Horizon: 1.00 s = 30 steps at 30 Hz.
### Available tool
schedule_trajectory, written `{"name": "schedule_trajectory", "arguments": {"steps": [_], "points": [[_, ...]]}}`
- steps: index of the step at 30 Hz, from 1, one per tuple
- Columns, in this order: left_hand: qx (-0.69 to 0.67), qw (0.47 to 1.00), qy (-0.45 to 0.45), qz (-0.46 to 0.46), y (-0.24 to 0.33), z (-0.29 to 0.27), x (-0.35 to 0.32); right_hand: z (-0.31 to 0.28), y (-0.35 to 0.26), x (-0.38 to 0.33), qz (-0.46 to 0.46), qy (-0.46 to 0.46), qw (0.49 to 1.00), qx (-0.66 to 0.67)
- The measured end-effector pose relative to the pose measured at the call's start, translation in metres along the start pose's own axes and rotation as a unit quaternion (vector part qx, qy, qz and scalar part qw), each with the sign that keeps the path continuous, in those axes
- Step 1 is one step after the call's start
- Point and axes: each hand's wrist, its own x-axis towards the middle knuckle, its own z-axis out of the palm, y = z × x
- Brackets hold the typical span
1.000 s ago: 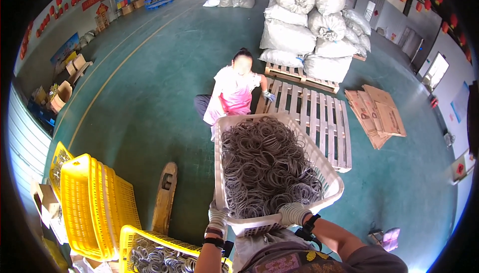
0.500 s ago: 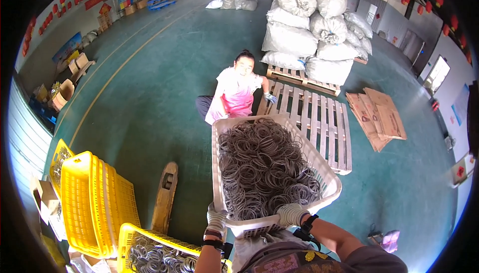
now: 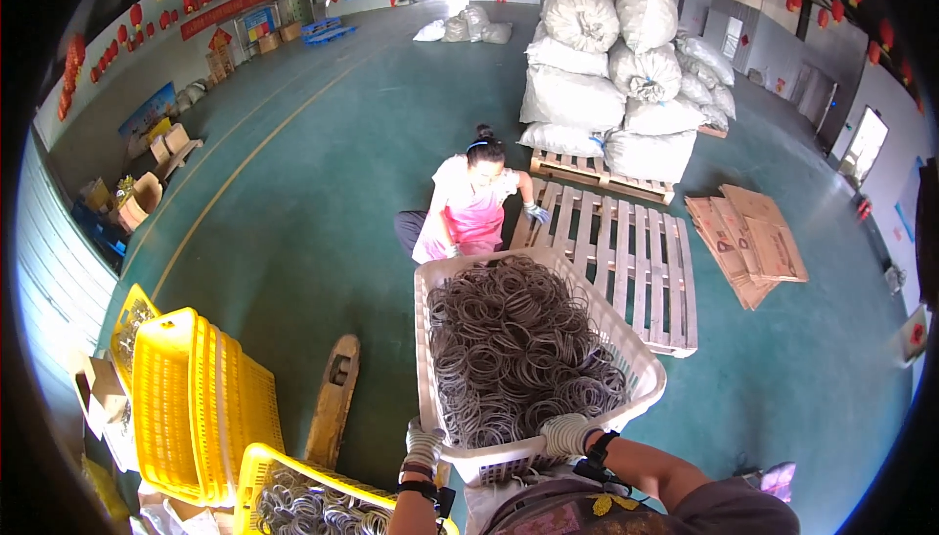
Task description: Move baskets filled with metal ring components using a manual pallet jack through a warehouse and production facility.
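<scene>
A large white plastic basket (image 3: 641,378), heaped with dark grey rings (image 3: 523,349), is in front of me. My left hand (image 3: 423,449), in a striped work glove, is closed on the basket's near left corner. On the near rim, further right, my right hand (image 3: 567,434) grips in a matching glove. Fingers of both hands are partly hidden by the basket wall. At the far end a co-worker in a pink apron (image 3: 474,217) crouches; one of their hands is by the far rim, the other, gloved, rests by a wooden pallet (image 3: 636,261).
Stacked yellow baskets (image 3: 196,398) stand at left, with a yellow basket of rings (image 3: 323,501) nearer me. A pallet-jack fork (image 3: 333,403) lies beside them. Beyond the pallet are piled white sacks (image 3: 577,95); flattened cardboard (image 3: 748,242) lies to the right.
The view has tilted upward slightly, so the scene sits lower. The co-worker's head has bent down toward the basket. Both my hands keep their hold on the rim.
</scene>
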Motion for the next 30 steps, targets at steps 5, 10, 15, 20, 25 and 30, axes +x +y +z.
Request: {"name": "schedule_trajectory", "arguments": {"steps": [5, 10, 15, 20, 25, 30], "points": [[-0.019, 0.999, 0.025, 0.037, 0.039, -0.011, -0.039, -0.005, 0.001, -0.007, 0.014, -0.01, 0.999, 0.032], [-0.052, 0.995, 0.039, 0.07, 0.015, -0.023, -0.027, -0.015, -0.011, -0.017, -0.01, 0.047, 0.999, 0.026], [-0.09, 0.991, 0.066, 0.08, 0.032, -0.039, -0.054, -0.026, -0.017, -0.015, -0.02, 0.025, 0.999, 0.034], [-0.044, 0.997, 0.054, 0.043, 0.029, -0.052, -0.035, -0.038, -0.021, -0.009, -0.021, 0.02, 0.999, 0.017], [-0.005, 0.997, 0.044, 0.069, 0.029, -0.034, -0.034, -0.031, -0.006, -0.013, -0.035, 0.019, 0.998, 0.038], [-0.064, 0.996, 0.052, 0.036, 0.031, -0.042, -0.055, -0.035, -0.011, -0.011, -0.046, 0.002, 0.998, 0.03]]}}
